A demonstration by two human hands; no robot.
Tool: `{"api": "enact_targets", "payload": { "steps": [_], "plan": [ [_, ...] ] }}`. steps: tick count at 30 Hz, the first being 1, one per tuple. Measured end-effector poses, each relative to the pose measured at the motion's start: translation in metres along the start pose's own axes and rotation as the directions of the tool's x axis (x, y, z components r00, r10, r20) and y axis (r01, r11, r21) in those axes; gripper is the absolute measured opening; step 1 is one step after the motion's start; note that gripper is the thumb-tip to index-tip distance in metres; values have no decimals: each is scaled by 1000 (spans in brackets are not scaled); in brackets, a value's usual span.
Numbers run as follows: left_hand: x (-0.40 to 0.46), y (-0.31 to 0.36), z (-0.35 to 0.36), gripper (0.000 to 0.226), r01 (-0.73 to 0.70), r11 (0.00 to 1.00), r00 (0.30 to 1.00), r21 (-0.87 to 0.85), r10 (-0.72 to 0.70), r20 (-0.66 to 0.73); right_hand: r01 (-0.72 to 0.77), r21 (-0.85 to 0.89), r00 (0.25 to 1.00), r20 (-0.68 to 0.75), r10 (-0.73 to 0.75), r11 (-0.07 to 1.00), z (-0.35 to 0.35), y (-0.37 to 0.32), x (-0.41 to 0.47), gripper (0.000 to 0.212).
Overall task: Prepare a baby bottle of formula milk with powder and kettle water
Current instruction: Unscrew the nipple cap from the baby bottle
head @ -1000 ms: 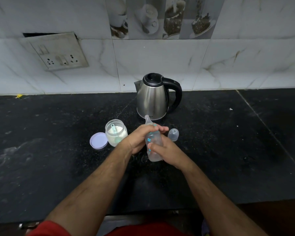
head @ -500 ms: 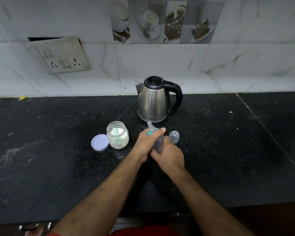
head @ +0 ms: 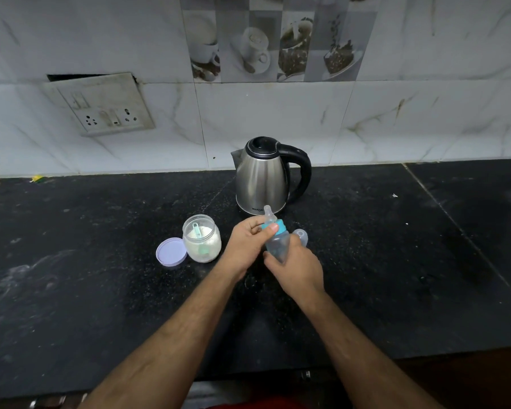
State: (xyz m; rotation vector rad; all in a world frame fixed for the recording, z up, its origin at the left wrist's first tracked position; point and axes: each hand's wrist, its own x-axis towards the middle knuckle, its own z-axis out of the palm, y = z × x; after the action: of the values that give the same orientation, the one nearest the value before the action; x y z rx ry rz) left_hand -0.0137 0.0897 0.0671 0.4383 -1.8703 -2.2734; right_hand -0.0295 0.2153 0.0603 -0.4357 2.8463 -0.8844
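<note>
Since half a second ago: bottle tilted further, teat now leaning away toward the kettle, teal collar clear of the fingers where it was half covered.

Left hand (head: 245, 246) curled at the teal collar (head: 275, 226), thumb laid across its near side, fingers wrapped behind. Right hand (head: 295, 268) gripping the lower body of the baby bottle (head: 277, 243) from below and the right, fingers closed round the clear plastic. Bottle held between both hands above the black counter (head: 101, 290), slanted, clear teat (head: 268, 212) uppermost and overlapping the kettle's base in the view. Contents of the bottle impossible to judge.

Just right of the bottle, partly hidden behind the right hand: clear dome cap (head: 301, 236) on the counter. Left of the left hand: open glass jar (head: 201, 242) of white powder, teal scoop (head: 197, 231) lying inside. Touching or almost touching the jar on its left: lilac lid (head: 171, 251), flat on the counter.

Behind the hands: steel kettle (head: 261, 178), upright, black lid down, black handle to the right, spout to the left. Further back: marble-look wall tiles, socket plate (head: 106, 106) hanging crooked at upper left.
</note>
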Motion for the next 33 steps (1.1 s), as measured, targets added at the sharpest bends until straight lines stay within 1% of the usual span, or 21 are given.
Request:
{"api": "enact_targets", "payload": {
  "steps": [2, 3, 4, 5, 7, 9, 10, 11, 13, 15, 17, 19, 23, 25, 27, 29, 31, 32, 33],
  "plan": [
    [-2, -1, 7, 17, -3, 1000, 996, -18, 1, -90, 3, -6, 1000, -16, -3, 1000, 0, -2, -2, 37],
    [-3, 0, 9, 21, 0, 1000, 994, -32, -3, -105, 0, 34, 1000, 11, 0, 999, 0, -3, -3, 37],
    [-3, 2, 9, 25, 8, 999, 996, -33, -11, -92, -9, 97, 999, 45, 5, 995, -2, -4, -4, 37],
    [-4, 5, 9, 28, 25, 999, 998, -28, -27, -52, -26, 161, 996, 86, 12, 987, -3, -6, -7, 40],
    [-4, 10, 6, 34, 79, 996, 995, -29, -77, 68, -34, 242, 993, 120, 5, 970, -5, -7, -10, 53],
    [-5, 13, 3, 30, 116, 992, 979, -53, -106, 172, -36, 253, 993, 118, 6, 967, -6, -8, -12, 64],
    [-6, 12, 2, 27, 116, 991, 975, -60, -102, 198, -39, 253, 993, 117, 10, 967, -6, -7, -12, 64],
    [-7, 12, 1, 23, 119, 990, 973, -72, -102, 209, -43, 246, 993, 119, 14, 968, -7, -7, -11, 60],
    [-8, 12, -2, 17, 141, 983, 971, -119, -114, 210, -34, 213, 991, 130, 7, 977, -9, -7, -11, 43],
    [-9, 9, -6, 23, 163, 968, 968, -191, -119, 222, -28, 220, 991, 135, -2, 975, -9, -5, -11, 36],
    [-9, 4, -11, 30, 146, 969, 970, -200, -100, 221, -49, 268, 990, 142, 11, 962, -9, -4, -11, 37],
    [-9, -2, -13, 31, 110, 980, 978, -168, -77, 193, -68, 298, 989, 145, 25, 952, -9, -2, -11, 35],
    [-11, 3, -7, 42, 56, 993, 995, -107, -46, 92, -10, 206, 995, 103, -12, 979, -11, 0, -13, 35],
    [-11, 7, -1, 50, 51, 997, 994, -59, -45, 101, 5, 199, 995, 100, -26, 980, -11, -4, -16, 40],
    [-11, 9, 4, 57, 65, 996, 992, -53, -59, 116, -2, 224, 996, 85, -18, 975, -9, -7, -18, 49],
    [-11, 10, 6, 52, 79, 995, 987, -62, -70, 147, -29, 227, 997, 73, 13, 973, -9, -7, -16, 48],
    [-11, 10, 4, 34, 86, 994, 977, -62, -72, 201, -53, 197, 997, 73, 39, 979, -13, -4, -12, 39],
    [-11, 9, 2, 32, 88, 993, 972, -74, -70, 224, -55, 188, 997, 69, 43, 981, -14, 0, -9, 35],
    [-11, 8, 0, 33, 97, 991, 969, -93, -73, 238, -54, 181, 997, 66, 43, 982, -15, 2, -7, 32]
  ]
}}
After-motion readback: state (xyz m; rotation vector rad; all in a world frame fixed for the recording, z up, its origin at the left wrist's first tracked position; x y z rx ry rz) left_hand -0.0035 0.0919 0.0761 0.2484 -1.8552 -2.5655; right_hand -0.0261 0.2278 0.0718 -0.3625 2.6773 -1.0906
